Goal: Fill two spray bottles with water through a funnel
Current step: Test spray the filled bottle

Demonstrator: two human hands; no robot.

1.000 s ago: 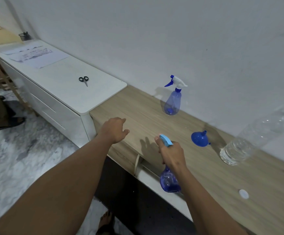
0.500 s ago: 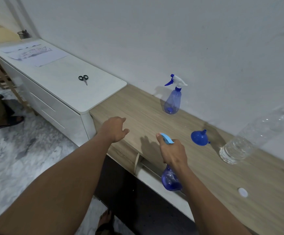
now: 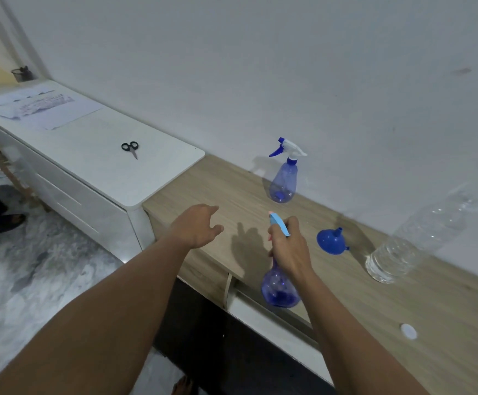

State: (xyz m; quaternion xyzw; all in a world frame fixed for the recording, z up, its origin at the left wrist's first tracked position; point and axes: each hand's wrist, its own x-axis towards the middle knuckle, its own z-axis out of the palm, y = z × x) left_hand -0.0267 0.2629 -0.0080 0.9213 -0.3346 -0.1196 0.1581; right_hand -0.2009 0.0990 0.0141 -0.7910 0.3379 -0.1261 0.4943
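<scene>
Head view: low centre, my right hand [image 3: 289, 246] is wrapped around the neck of the spray bottle [image 3: 280, 289], hanging past the counter [image 3: 403, 309] edge; a slip could drop it. My left hand [image 3: 196, 226] hovers loosely curled, empty. Funnel [image 3: 331, 241] lies just right.

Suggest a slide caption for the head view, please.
Right hand grips a spray bottle; funnel lies nearby.

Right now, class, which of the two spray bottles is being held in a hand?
The spray bottle with the light blue head, gripped by the right hand at the counter's front edge. The other spray bottle, white-headed, stands untouched by the wall.
</scene>
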